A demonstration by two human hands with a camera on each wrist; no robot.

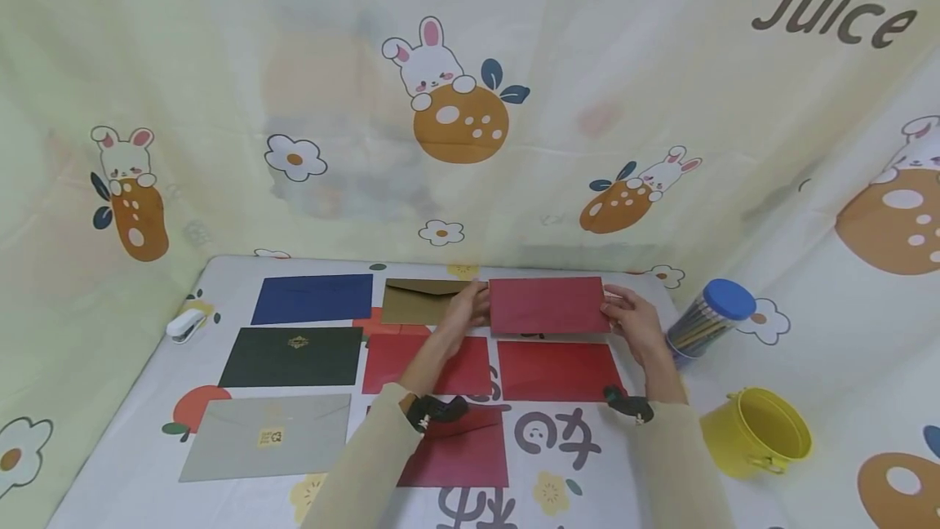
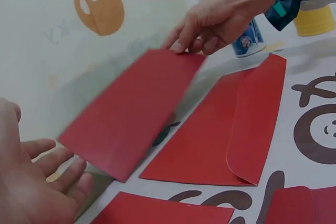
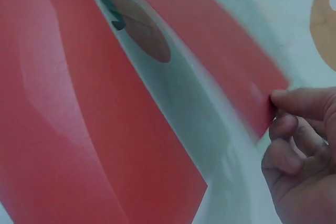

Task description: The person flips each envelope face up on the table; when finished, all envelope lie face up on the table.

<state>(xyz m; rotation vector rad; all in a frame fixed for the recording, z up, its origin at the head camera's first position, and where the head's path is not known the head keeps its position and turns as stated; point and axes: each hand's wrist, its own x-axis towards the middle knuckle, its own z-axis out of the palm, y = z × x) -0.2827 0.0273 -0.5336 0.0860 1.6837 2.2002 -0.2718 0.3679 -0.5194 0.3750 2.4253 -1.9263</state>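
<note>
A dark red envelope (image 1: 547, 305) is held up off the table at the back, tilted in the left wrist view. My right hand (image 1: 636, 323) pinches its right edge between thumb and fingers (image 3: 287, 162). At its left end, my left hand (image 1: 467, 308) has its fingers loosely spread, fingertips right at the envelope's edge. Just in front lies a bright red envelope (image 1: 560, 371), its flap showing in the left wrist view. Another red envelope (image 1: 433, 366) and a gold envelope (image 1: 411, 300) lie by my left hand, partly covered by it and the forearm.
Blue (image 1: 314, 299), dark green (image 1: 294, 356) and grey (image 1: 268, 437) envelopes form a column at left. A dark red envelope (image 1: 458, 451) lies in front. A white stapler (image 1: 186, 325) sits at the left edge. At right stand a blue-lidded jar of sticks (image 1: 705, 321) and a yellow bucket (image 1: 756, 433).
</note>
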